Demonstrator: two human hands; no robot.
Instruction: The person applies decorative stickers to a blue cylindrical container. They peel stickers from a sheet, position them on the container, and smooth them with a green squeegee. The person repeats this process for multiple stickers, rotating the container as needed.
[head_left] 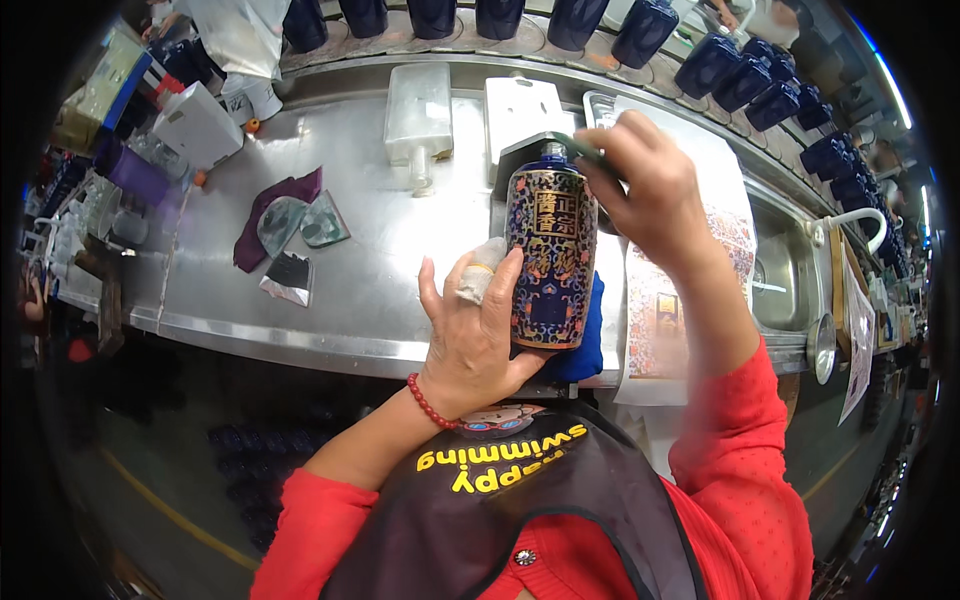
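Observation:
A dark blue bottle with a colourful floral pattern and gold characters stands tilted on the table, its bare neck pointing away from me. My left hand grips it low on the left side, thumb by the base; one finger has a whitish wrap and a red bead bracelet circles the wrist. In my right hand, by the bottle's shoulder, is a dark greenish flat strip, slightly blurred; its exact kind is unclear. A blue cloth lies under the bottle's right side.
Printed patterned sheets lie to the right, before a sink. On the steel table are a clear empty bottle, a white block and scraps of dark cloth and film. Blue bottles line a conveyor at the back.

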